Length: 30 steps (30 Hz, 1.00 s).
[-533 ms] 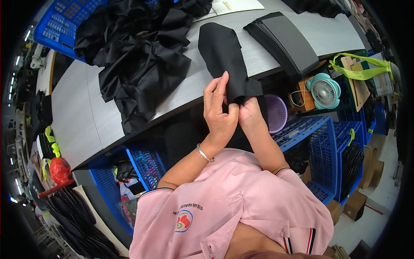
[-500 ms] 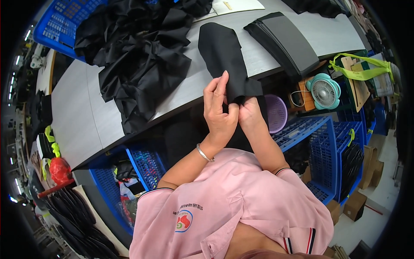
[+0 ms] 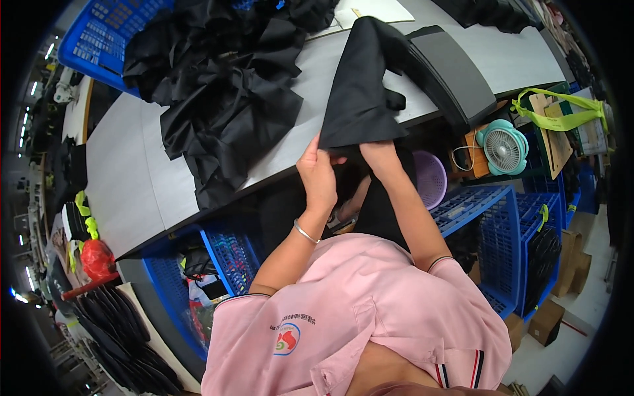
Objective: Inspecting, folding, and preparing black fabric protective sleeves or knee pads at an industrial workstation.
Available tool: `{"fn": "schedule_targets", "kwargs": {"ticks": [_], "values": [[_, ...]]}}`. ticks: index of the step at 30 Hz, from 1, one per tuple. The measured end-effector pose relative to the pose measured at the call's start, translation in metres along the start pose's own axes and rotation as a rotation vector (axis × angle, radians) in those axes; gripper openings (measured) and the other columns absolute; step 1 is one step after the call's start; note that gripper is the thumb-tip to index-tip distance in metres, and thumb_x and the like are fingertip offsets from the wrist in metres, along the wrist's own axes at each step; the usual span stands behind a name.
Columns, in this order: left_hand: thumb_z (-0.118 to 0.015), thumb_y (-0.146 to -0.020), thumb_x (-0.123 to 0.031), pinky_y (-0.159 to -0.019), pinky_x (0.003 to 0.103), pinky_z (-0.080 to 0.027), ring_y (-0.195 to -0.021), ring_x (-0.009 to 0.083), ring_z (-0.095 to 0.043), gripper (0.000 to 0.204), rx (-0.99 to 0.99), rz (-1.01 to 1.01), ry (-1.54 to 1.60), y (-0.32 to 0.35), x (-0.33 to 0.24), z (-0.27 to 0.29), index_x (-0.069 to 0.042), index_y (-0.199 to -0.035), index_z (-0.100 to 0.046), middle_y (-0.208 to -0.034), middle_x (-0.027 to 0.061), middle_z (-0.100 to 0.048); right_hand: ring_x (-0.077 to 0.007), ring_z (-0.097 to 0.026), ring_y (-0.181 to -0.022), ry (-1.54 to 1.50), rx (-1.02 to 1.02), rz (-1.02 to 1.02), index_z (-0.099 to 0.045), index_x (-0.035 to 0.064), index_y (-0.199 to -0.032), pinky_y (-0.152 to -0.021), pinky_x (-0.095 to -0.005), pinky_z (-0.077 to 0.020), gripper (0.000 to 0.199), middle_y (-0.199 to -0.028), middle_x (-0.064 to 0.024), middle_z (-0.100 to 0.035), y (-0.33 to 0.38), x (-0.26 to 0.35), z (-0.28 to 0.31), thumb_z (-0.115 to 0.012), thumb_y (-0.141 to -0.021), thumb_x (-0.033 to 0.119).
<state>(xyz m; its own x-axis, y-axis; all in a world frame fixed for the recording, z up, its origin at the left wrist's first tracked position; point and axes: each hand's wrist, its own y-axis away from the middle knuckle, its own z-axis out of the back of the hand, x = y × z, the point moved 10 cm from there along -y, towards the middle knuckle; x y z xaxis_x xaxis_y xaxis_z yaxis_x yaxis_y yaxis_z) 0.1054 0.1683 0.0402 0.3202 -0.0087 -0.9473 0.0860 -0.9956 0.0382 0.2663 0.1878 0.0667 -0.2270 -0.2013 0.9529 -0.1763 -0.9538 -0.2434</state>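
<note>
Blk cloth (image 3: 363, 99) was spread wider vs a sec ago, access inside prob. eased; corner pinched by L hand (image 3: 318, 173); R hand (image 3: 381, 157) part-hidden, grip couldn't be told.

Pink shirt (image 3: 370, 290): round coloured emblem (image 3: 286, 338) on chest; row of dark characters (image 3: 297, 320), inverted, just beside emblem. Lettering within emblem too small to read.

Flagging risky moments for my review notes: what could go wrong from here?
The black cloth piece overlaps the grey-topped stack in this view; if they touch, pulling might shift the stack. The cloth hides the fingers of the right hand, so a slipping hold could go unnoticed here. The black fabric heap reaches the near edge of the table and might slide off if brushed.
</note>
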Motion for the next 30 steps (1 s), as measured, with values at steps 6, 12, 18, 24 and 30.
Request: {"fn": "schedule_targets", "kwargs": {"ticks": [6, 12, 18, 24, 30], "values": [[-0.053, -0.101, -0.018, -0.066, 0.023, -0.051, -0.079, 0.0088, -0.063, 0.026, -0.071, 0.410, 0.206, 0.010, 0.065, 0.007, -0.001, -0.117, -0.065, -0.099, 0.0028, -0.070, -0.0386, -0.058, -0.112, 0.564, 0.342, -0.063, -0.059, -0.0047, -0.120, -0.100, -0.0415, -0.0443, 0.035, -0.118, -0.0226, -0.061, 0.003, -0.014, -0.019, -0.063, -0.087, 0.007], [-0.050, -0.095, -0.006, -0.072, 0.026, -0.051, -0.080, 0.0114, -0.062, 0.020, 0.071, 0.581, 0.286, 0.020, 0.101, -0.021, 0.000, -0.111, -0.062, -0.095, 0.0034, -0.066, -0.0446, -0.044, -0.126, 0.900, 0.097, 0.292, -0.057, -0.0011, -0.123, -0.111, -0.0538, -0.0327, 0.048, -0.136, -0.0236, -0.047, 0.017, 0.036, -0.045, -0.059, -0.075, -0.002], [-0.054, -0.094, -0.004, -0.074, 0.030, -0.053, -0.086, 0.0155, -0.065, 0.022, 0.090, 0.561, 0.351, 0.020, 0.092, -0.038, 0.005, -0.113, -0.061, -0.103, 0.0103, -0.068, -0.0366, -0.049, -0.125, 0.901, 0.153, 0.395, -0.060, 0.0032, -0.120, -0.102, -0.0515, -0.0403, 0.043, -0.132, -0.0159, -0.054, 0.032, 0.000, -0.041, -0.062, -0.077, 0.008], [-0.057, -0.090, -0.003, -0.068, 0.030, -0.050, -0.081, 0.0138, -0.064, 0.016, 0.076, 0.581, 0.261, 0.029, 0.110, -0.028, 0.008, -0.087, -0.068, -0.084, 0.0095, -0.068, -0.0356, -0.063, -0.098, 0.903, 0.145, 0.245, -0.068, 0.0053, -0.103, -0.086, -0.0533, -0.0489, 0.025, -0.102, -0.0148, -0.066, 0.015, 0.026, -0.038, -0.065, -0.079, 0.014], [-0.056, -0.085, 0.002, -0.081, 0.028, -0.051, -0.089, 0.0139, -0.064, 0.022, 0.383, 0.660, 0.060, 0.050, 0.128, -0.009, 0.004, -0.105, -0.064, -0.105, 0.0092, -0.067, -0.0283, -0.061, -0.098, 1.028, 0.367, 0.080, -0.065, 0.0117, -0.111, -0.093, -0.0554, -0.0361, 0.028, -0.101, -0.0094, -0.066, 0.037, -0.020, -0.034, -0.061, -0.092, 0.031]]}}
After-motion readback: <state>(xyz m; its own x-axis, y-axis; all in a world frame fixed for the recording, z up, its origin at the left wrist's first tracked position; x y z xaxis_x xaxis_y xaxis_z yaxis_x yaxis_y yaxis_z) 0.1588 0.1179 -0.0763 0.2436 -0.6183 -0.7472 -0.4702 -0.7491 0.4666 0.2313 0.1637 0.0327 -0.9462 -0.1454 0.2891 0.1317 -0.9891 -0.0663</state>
